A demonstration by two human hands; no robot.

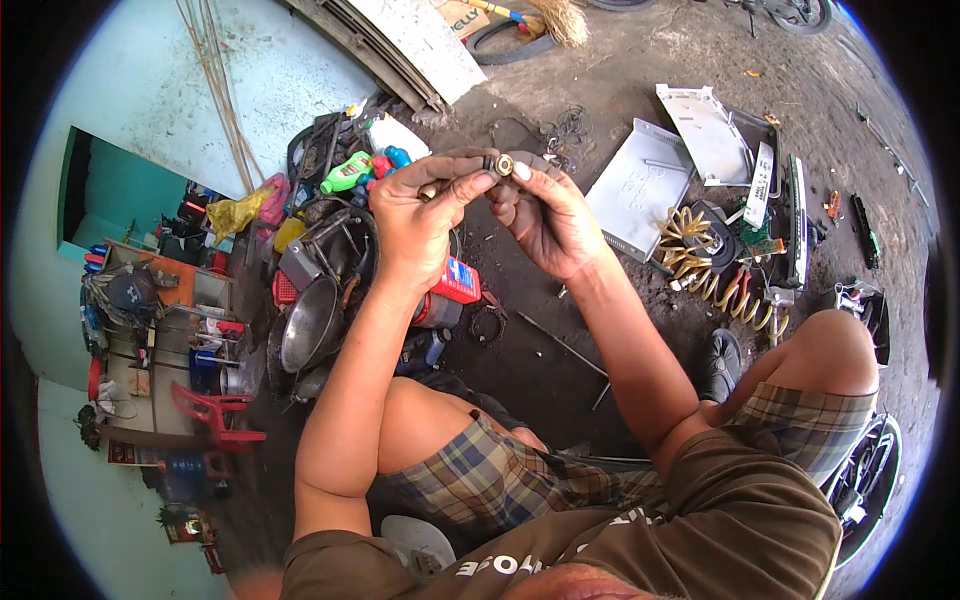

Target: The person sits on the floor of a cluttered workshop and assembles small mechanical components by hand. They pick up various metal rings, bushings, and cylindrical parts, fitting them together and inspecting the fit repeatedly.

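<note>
Above the lap, at chest height over the oily floor (560, 350), both hands meet around one small part. Left hand (415, 215) and right hand (545, 215) each pinch a small ring-shaped metal piece (502, 164), brass-coloured face with a dark outer rim, held between thumb and fingertips of both hands. Both hands are closed on it; no slack visible.

Handling, judged: piece looks rigid, dense for its size, light overall. Surface probably greasy given the surroundings, so slip risk is real. Too small for a full grip; a pinch across the outer rim seems the only sound hold, with the face left free for inspection. Unlikely to be fragile, but easy to lose on the cluttered floor if dropped.

Surroundings: left of the hands, a heap of parts with a metal bowl (310, 325), a green bottle (347, 172) and a red can (455, 282). Right and far, grey panels (640, 185), gold coil springs (685, 240), red-handled pliers (738, 285). Near right, a dark shoe (720, 362). Person is seated low in plaid shorts (480, 480).
</note>
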